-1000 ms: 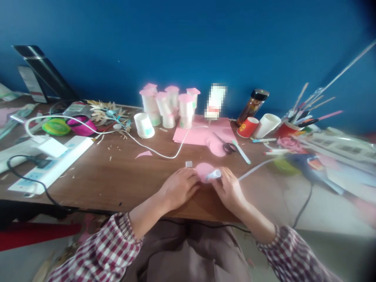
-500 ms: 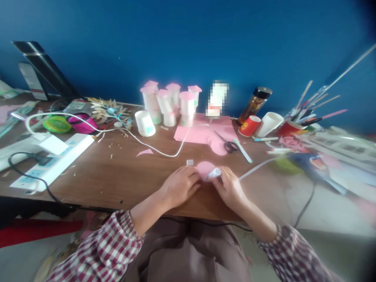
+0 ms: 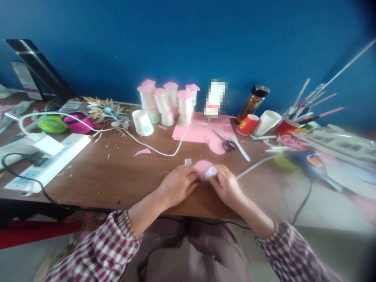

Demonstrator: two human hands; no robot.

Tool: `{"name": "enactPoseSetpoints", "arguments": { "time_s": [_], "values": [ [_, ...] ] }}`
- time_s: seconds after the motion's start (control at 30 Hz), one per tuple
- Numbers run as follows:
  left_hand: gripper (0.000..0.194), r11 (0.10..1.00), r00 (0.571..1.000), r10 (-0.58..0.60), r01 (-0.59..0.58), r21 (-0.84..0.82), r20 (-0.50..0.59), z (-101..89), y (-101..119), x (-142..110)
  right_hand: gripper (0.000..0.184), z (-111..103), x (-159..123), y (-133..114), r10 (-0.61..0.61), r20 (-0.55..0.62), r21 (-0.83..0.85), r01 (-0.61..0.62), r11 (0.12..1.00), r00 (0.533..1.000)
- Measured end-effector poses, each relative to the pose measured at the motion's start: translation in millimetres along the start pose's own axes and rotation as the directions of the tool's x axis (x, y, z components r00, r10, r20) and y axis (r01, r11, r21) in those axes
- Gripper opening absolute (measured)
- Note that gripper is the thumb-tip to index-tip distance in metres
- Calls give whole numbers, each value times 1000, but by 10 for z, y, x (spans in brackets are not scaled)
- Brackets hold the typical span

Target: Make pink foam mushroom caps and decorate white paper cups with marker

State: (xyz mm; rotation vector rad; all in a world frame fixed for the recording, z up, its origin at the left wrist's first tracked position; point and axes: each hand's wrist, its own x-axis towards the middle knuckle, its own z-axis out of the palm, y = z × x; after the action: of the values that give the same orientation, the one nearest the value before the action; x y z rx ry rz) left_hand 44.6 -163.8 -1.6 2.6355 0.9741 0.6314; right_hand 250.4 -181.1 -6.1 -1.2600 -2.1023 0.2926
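Observation:
In the head view, a pink paper circle lies at the front middle of the brown table. My left hand holds down its left side, fingers pressed together. My right hand is closed around a short white tube, apparently a glue stick, tilted over the circle's right part. Whether its end touches the paper is hidden. Just beyond my left fingers sits a small whitish cap-like piece. Black-handled scissors rest partly on pink paper, beside a pale green-and-white pen.
Several white paper-cup towers with pink tops stand at the back, near an upturned white cup. A power strip lies on the left. A red cup, a bottle and a hot-glue gun are on the right.
The glue stick has shifted slightly left over the pink circle along with my right hand. My left hand keeps its place on the paper. The whole view has moved a little.

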Motion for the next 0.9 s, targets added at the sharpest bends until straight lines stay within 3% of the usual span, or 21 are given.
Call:
{"name": "enactPoseSetpoints", "arguments": {
  "time_s": [0.2, 0.43, 0.63, 0.9],
  "values": [
    [21, 1000, 1000, 4, -4, 2, -3, 6, -11, 0, 15, -35, -27, 1, 113, -105, 87, -104, 991, 988],
    [20, 1000, 1000, -8, 8, -3, 1, 9, -9, 1, 15, -6, -5, -17, 6, -26, -5, -6, 1000, 1000],
    [20, 1000, 1000, 2, -2, -5, -6, 8, -13, 3, 16, -35, -27, -7, 188, -112, 140, -172, 975, 976],
    [21, 999, 999, -33, 34, -27, 22, -12, 9, 8, 15, -6, 22, -45, 21, -7, 45, -20, 999, 1000]
  ]
}}
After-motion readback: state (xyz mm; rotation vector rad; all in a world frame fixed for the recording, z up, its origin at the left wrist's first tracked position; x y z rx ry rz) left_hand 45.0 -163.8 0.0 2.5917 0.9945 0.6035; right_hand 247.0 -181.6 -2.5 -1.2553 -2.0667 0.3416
